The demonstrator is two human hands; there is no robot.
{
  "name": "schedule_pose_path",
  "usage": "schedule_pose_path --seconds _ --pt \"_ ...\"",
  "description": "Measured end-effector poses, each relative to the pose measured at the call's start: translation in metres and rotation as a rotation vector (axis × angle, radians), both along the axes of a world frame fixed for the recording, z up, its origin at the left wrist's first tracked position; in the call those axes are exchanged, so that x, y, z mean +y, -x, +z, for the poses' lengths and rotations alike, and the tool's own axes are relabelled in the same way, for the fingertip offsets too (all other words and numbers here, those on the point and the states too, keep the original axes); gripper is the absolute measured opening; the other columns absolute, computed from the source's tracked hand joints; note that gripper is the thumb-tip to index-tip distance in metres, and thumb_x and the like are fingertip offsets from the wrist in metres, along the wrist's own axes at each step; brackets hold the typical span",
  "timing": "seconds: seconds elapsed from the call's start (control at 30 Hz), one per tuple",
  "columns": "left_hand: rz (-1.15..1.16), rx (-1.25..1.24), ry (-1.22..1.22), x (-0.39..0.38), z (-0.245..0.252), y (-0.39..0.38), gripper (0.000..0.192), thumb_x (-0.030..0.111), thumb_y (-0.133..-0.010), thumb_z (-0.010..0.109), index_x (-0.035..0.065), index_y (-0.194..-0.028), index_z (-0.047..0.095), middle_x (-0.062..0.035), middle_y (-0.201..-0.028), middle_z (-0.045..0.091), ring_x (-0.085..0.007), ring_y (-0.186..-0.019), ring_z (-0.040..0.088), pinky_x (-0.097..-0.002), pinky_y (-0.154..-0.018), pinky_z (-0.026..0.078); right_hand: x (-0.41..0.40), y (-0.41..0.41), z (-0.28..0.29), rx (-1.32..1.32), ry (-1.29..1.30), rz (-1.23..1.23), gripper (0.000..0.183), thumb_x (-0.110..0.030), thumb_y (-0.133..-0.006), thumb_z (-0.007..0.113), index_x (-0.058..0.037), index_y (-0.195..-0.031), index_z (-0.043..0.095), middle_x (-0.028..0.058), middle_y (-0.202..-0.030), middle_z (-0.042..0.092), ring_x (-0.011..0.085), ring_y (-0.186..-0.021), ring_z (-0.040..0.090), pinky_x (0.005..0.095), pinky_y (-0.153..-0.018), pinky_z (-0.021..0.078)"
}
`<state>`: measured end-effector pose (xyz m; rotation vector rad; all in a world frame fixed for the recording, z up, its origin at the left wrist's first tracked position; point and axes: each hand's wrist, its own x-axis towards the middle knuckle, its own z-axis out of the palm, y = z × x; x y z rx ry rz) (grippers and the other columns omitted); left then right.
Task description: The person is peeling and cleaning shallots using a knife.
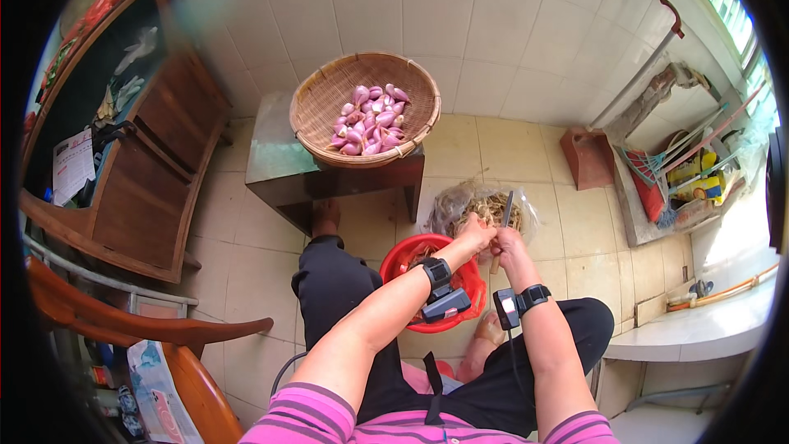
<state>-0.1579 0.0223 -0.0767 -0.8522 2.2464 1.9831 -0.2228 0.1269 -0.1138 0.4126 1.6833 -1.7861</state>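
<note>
My right hand (510, 243) is closed around a small knife; its blade (508, 208) points up and away from me, and the wooden handle (494, 266) shows below the fingers. My left hand (476, 234) meets the right one at the fingertips. Its fingers are drawn together, and whatever may be between them is hidden. Just beyond both hands, a clear plastic bag (441, 205) lies on the floor with dry, straw-coloured stalks (487, 205) in it. Below my forearms stands a red plastic basin (389, 259) with a red bag and some brownish scraps inside.
A round bamboo basket (314, 95) of pink-purple shallots (370, 122) rests on a low, dark bench (271, 160). A wooden cabinet (148, 197) and chair (203, 328) are at left. At right are a long-handled dustpan (588, 157), brooms (654, 194) and a white ledge (690, 336).
</note>
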Motion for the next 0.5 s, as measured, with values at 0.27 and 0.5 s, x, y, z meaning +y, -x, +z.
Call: schedule_pose_path --seconds 0.27,0.5 --pt "-0.063 -0.085 0.190 0.001 0.017 -0.027 0.046 0.031 -0.071 0.063 -0.0017 -0.100 0.049 -0.0200 -0.093 0.061 -0.0333 -0.090 0.060 -0.0404 -0.077 0.048 -0.009 0.000 -0.032 0.029 0.024 -0.013 0.012 -0.010 -0.081 0.060 -0.0058 -0.070 0.056 0.0028 -0.053 0.048 0.0142 -0.038 0.040 0.0301 -0.033 0.0291" --pt "-0.296 -0.079 0.004 0.004 0.076 -0.095 0.038 0.029 -0.075 0.060 -0.0020 -0.095 0.050 -0.0119 -0.083 0.060 -0.0191 -0.074 0.057 -0.0330 -0.061 0.045 0.016 0.026 -0.067 0.705 -0.679 0.010 0.019 -0.018 -0.077 0.061 -0.0004 -0.084 0.063 0.0163 -0.072 0.063 0.0274 -0.062 0.061 0.0389 -0.059 0.0466"
